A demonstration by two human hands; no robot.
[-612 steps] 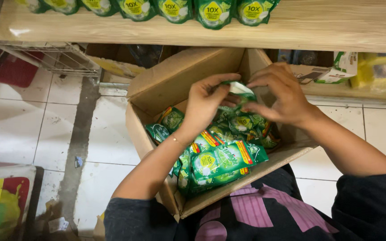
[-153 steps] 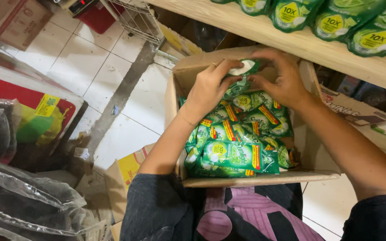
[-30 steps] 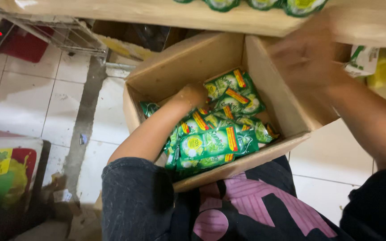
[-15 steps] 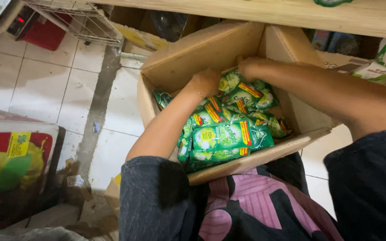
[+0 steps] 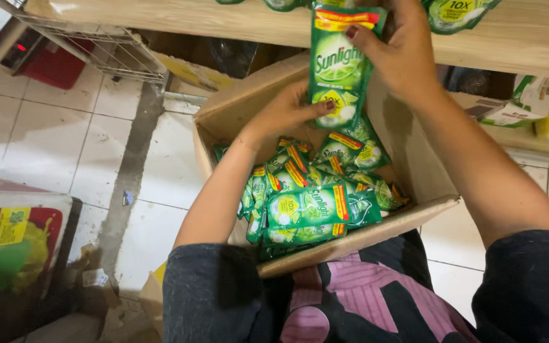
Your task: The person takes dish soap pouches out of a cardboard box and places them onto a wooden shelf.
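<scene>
Both hands meet on one green sachet (image 5: 340, 63) with a red-and-yellow band across its top, lifted upright above the open cardboard box (image 5: 414, 184) and level with the front edge of the wooden shelf (image 5: 160, 19). The right hand (image 5: 401, 54) closes its grip on the sachet's upper right corner — thumb on the printed face, the other fingers behind it. The left hand (image 5: 284, 114) comes up from below, its grip pinching the lower edge with the thumb tip pressed on the front (the remaining fingers are tucked behind the pack and cannot be made out).

Beneath the hands, the box rests on the person's lap and is about half full of loose green sachets (image 5: 312, 190), lying flat and overlapping in no order — the largest one sits face-up near the front wall. More green packs (image 5: 455, 13) stand on the shelf just right of the raised sachet. A wire rack (image 5: 90, 41) sits at the upper left over the white tiled floor (image 5: 46, 140).
</scene>
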